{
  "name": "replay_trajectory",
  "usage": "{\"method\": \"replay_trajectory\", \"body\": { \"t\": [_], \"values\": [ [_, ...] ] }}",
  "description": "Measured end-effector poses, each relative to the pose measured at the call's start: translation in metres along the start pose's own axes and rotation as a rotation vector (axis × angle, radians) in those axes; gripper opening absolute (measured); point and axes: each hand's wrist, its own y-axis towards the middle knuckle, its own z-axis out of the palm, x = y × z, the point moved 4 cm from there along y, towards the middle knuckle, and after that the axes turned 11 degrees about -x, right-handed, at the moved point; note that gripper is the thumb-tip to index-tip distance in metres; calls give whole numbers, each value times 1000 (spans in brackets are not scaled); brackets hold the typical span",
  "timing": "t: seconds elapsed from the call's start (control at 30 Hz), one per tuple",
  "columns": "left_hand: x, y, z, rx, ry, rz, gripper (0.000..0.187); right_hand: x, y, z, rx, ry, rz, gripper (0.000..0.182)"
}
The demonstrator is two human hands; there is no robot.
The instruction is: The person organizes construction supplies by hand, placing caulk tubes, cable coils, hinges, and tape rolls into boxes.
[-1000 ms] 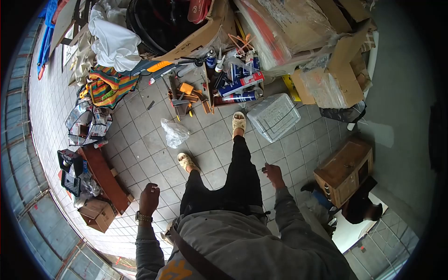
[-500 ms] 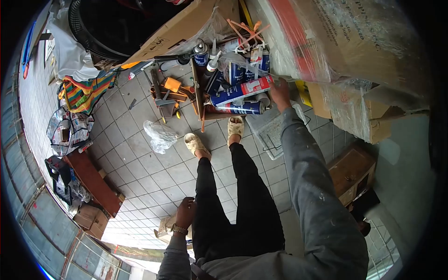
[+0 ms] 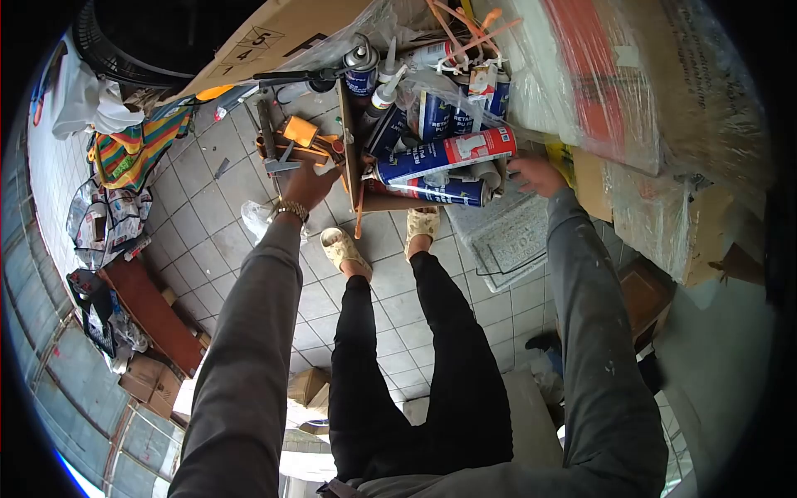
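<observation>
A cardboard box (image 3: 352, 141) full of cans and tubes sits on the tiles in front of my feet. Lying across its top is a blue and red spray foam can (image 3: 444, 156), and another blue can (image 3: 452, 192) rests below it at the near side. My left hand (image 3: 307, 184) reaches to the box's left side, fingers extended toward the cardboard and over the edge of a pile of tools (image 3: 300, 143). At the opposite end, my right hand (image 3: 538, 175) has its fingers apart and slightly bent, just right of the cans. Neither hand shows anything held.
A grey plastic lid or tray (image 3: 508, 236) lies right of the box. Plastic-wrapped cartons (image 3: 631, 91) stack up at the right. A large carton (image 3: 274, 37) stands behind. A clear plastic bag (image 3: 256, 217) and a striped bag (image 3: 145, 153) lie to the left.
My left hand has risen from beside my leg to the box's left side. My right hand has come away from the foam can's end to the right of it. The view has moved closer.
</observation>
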Motion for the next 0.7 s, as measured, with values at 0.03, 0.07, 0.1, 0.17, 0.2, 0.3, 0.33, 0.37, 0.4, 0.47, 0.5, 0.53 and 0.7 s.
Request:
{"method": "replay_trajectory", "body": {
  "t": [0.03,0.07,0.1,0.17,0.2,0.3,0.33,0.37,0.4,0.47,0.5,0.53,0.7],
  "values": [
    [-22,21,-5,-7,-35,31,81,3,1,6,3,-2,1,41],
    [-14,63,17,8,27,162,79,8,2,13,-89,-103,-22,41],
    [-5,94,38,24,89,297,79,12,2,20,-185,-202,-44,41],
    [-39,106,31,128,93,321,72,19,7,34,-288,-243,-52,39],
    [-73,92,11,113,105,184,69,21,10,34,-385,-285,-55,38],
    [-75,96,30,268,135,13,65,4,36,43,-485,-486,-240,31],
    [-72,96,38,269,135,20,65,-2,39,44,-527,-541,-378,24],
    [-60,98,47,234,121,-91,62,-12,44,43,-531,-538,-377,24],
    [-45,102,55,196,107,-203,59,-13,44,41,-555,-594,-597,22],
    [9,139,88,120,269,88,56,-4,34,48,-574,-633,-833,20],
    [-8,130,76,58,424,377,53,0,18,51,-582,-630,-792,19],
    [-6,118,66,124,404,257,51,-1,3,55,-589,-628,-745,20],
    [35,34,19,-94,524,762,15,-18,-62,112,-620,-628,-860,22]
  ]
}}
